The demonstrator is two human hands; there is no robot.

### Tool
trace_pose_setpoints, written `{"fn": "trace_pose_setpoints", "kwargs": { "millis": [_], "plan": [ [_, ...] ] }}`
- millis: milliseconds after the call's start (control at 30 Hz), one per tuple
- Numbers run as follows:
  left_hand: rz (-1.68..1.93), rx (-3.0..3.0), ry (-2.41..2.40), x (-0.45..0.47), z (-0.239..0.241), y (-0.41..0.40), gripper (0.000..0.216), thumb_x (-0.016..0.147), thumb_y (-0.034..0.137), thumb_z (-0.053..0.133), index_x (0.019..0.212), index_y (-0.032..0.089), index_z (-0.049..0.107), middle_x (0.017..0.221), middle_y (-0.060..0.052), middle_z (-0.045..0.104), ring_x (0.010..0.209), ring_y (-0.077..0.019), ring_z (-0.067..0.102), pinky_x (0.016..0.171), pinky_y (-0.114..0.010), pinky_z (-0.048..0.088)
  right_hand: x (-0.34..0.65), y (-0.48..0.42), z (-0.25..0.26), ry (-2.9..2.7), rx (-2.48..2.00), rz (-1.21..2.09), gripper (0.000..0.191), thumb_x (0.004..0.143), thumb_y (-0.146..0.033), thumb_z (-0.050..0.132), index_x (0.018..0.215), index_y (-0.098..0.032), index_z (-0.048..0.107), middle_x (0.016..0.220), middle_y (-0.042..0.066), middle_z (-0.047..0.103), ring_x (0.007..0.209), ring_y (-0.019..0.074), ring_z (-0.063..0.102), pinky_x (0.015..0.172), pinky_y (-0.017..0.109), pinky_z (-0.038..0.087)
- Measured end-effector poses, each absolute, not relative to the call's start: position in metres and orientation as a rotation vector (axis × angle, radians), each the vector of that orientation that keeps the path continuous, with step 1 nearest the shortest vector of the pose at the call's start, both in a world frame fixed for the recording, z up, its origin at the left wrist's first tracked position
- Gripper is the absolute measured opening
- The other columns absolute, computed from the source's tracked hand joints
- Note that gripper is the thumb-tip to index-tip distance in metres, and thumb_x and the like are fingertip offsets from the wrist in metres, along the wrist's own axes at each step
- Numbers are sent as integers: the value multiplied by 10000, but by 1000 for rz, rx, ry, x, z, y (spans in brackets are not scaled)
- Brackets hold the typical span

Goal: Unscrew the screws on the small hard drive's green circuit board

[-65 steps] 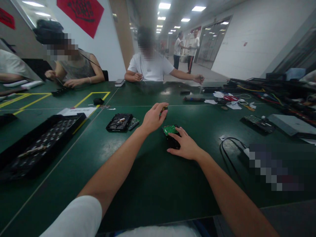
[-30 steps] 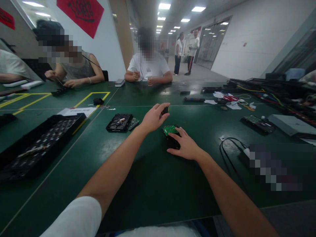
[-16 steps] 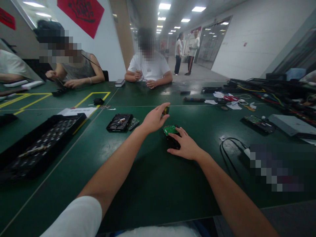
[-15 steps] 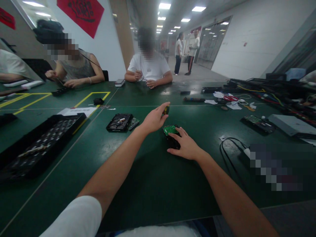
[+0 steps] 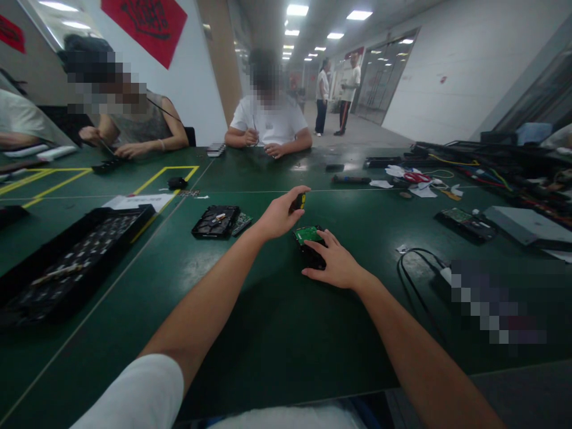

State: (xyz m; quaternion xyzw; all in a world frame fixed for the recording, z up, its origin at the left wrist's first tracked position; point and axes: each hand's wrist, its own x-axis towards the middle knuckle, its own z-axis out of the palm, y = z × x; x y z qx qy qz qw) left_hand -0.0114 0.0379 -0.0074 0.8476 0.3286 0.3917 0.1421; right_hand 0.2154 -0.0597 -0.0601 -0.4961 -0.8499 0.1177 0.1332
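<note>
A hard drive (image 5: 308, 235) lies on the green table with its green circuit board facing up. My right hand (image 5: 335, 259) grips it from the right, fingers over the board and thumb at the near edge, covering part of it. Above the drive's far end, my left hand (image 5: 280, 215) is closed around a black-and-yellow screwdriver (image 5: 301, 202). Only its handle shows; the tip cannot be made out. Left of my hands sits another black drive (image 5: 215, 221), with a loose circuit board (image 5: 242, 224) beside it.
A long black tray (image 5: 80, 262) stands at the left. On the right are a further drive (image 5: 465, 223), a silver box (image 5: 525, 223), a black cable (image 5: 402, 271) and a pile of wires (image 5: 491, 167). Two people sit across the table, working with their hands.
My left hand has turned the screwdriver slightly, so its yellow marking sits differently. The right hand and the drive have stayed in place.
</note>
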Motion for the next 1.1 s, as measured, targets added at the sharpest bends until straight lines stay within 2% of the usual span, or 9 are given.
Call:
{"fn": "trace_pose_setpoints", "kwargs": {
  "millis": [133, 267, 333, 467, 533, 700, 800, 967, 1100],
  "plan": [
    [1140, 2397, 946, -11, -7, 37, 549, 936, 168, 599, 1453, 279, 451, 1000, -30, 705, 860, -174, 687, 837, -323, 549, 215, -60, -59, -2463, -1447, 330, 922, 811, -806, 641, 1547, -274, 477, 1672, 148, 292, 1563, 449, 197, 1234, 629, 276],
    [1183, 2470, 1114, -11, -7, 39, 545, 883, 269, 730, 1389, 262, 527, 971, -40, 687, 817, -201, 663, 808, -350, 548, 215, -60, -59, -2468, -1440, 334, 912, 815, -802, 640, 1546, -283, 477, 1676, 137, 288, 1568, 444, 182, 1236, 631, 269],
    [1178, 2508, 1172, -10, -8, 40, 594, 873, 308, 751, 1418, 268, 519, 1011, -59, 689, 842, -220, 662, 825, -374, 553, 216, -60, -59, -2470, -1438, 333, 910, 817, -803, 637, 1546, -282, 478, 1678, 140, 285, 1571, 441, 176, 1242, 629, 255],
    [1172, 2503, 1072, -9, -11, 40, 684, 928, 260, 658, 1553, 264, 381, 1197, -106, 678, 897, -213, 676, 857, -367, 559, 216, -60, -60, -2468, -1440, 329, 916, 818, -805, 634, 1550, -279, 472, 1677, 148, 287, 1571, 438, 178, 1246, 626, 244],
    [1175, 2483, 1030, -9, -11, 39, 672, 951, 234, 607, 1571, 238, 349, 1189, -109, 687, 898, -207, 681, 869, -361, 556, 216, -60, -60, -2467, -1446, 329, 925, 817, -807, 633, 1555, -276, 465, 1674, 154, 287, 1570, 440, 181, 1241, 623, 257],
    [1178, 2518, 1098, -10, -8, 37, 660, 932, 283, 667, 1540, 259, 409, 1217, -103, 671, 1042, -253, 661, 970, -418, 530, 216, -59, -62, -2464, -1431, 325, 921, 814, -805, 639, 1548, -274, 476, 1674, 143, 289, 1564, 447, 190, 1237, 634, 260],
    [1157, 2522, 1121, -10, -8, 38, 666, 927, 305, 674, 1540, 266, 416, 1218, -105, 661, 1031, -255, 654, 958, -426, 536, 216, -59, -63, -2461, -1413, 320, 915, 815, -801, 641, 1544, -272, 482, 1672, 143, 292, 1564, 448, 188, 1241, 634, 253],
    [1173, 2477, 1008, -9, -12, 39, 727, 957, 187, 547, 1617, 230, 244, 1279, -120, 652, 1074, -227, 661, 991, -399, 525, 215, -59, -63, -2461, -1411, 325, 913, 812, -807, 639, 1538, -273, 491, 1666, 146, 303, 1562, 454, 190, 1232, 644, 264],
    [1137, 2519, 1081, -10, -9, 38, 679, 954, 226, 605, 1579, 238, 342, 1251, -124, 661, 1113, -263, 652, 1001, -425, 516, 216, -59, -63, -2458, -1424, 332, 909, 814, -801, 642, 1545, -286, 479, 1671, 138, 295, 1563, 453, 188, 1235, 649, 255]
  ]
}}
